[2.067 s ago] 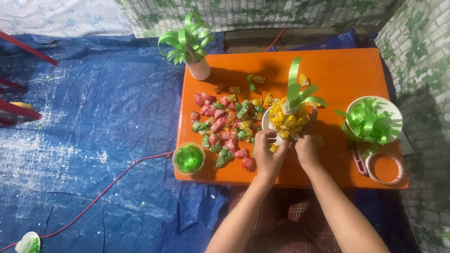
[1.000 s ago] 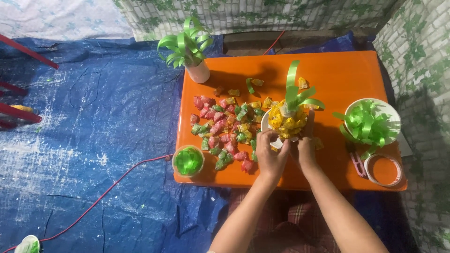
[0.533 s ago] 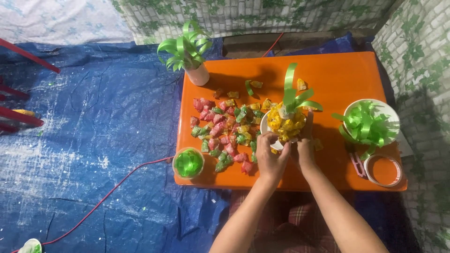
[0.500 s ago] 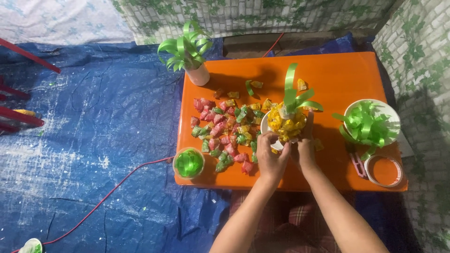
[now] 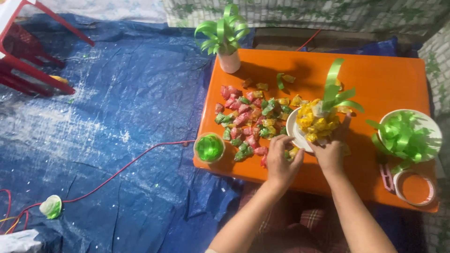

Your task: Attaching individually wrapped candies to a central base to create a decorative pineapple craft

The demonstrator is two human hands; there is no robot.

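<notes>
Head view: an orange worktop (image 5: 375, 79) stands on a blue tarp (image 5: 117, 103). Near its middle sits a white bowl (image 5: 293, 133) holding a candy bouquet (image 5: 318, 122) of yellow wrapped sweets topped with green ribbon. The right hand (image 5: 330, 152) stays pressed against the bouquet's near side, fingers curled on it. The left hand (image 5: 281, 164) has drawn slightly back from the bowl and now rests loosely curled beside its near left rim; whether it grips anything cannot be told. Scattered wrapped candies (image 5: 248, 119) lie left of the bowl, unchanged.
</notes>
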